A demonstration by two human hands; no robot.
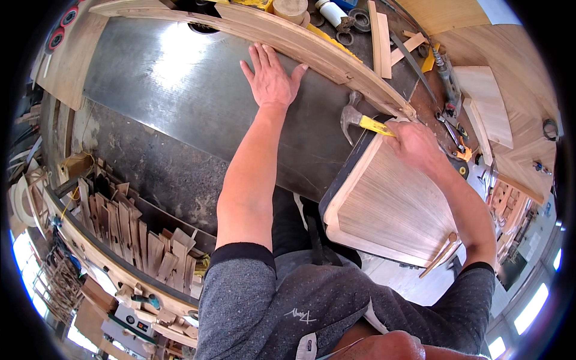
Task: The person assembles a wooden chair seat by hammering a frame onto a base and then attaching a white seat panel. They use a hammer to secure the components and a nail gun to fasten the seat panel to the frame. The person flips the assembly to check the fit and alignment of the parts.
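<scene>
Claw hammer (351, 117): likely head-heavy, rigid; hold by the yellow handle (378, 126). Right hand (415, 146) closed around it, finger wrap partly hidden; left hand (272, 79) spread on dark table (198, 102).

A wooden rail (312, 51) runs across the upper centre, along the far side of the desk (192, 105); a claw hammer (375, 125) is right of centre, above a wooden panel (390, 195); wood offcuts (125, 228) stand lower left.

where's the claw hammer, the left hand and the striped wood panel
Claw hammer (372, 124), head view: yellow handle
Left hand (272, 82), head view: back of hand
Striped wood panel (390, 197), head view: its middle
</scene>
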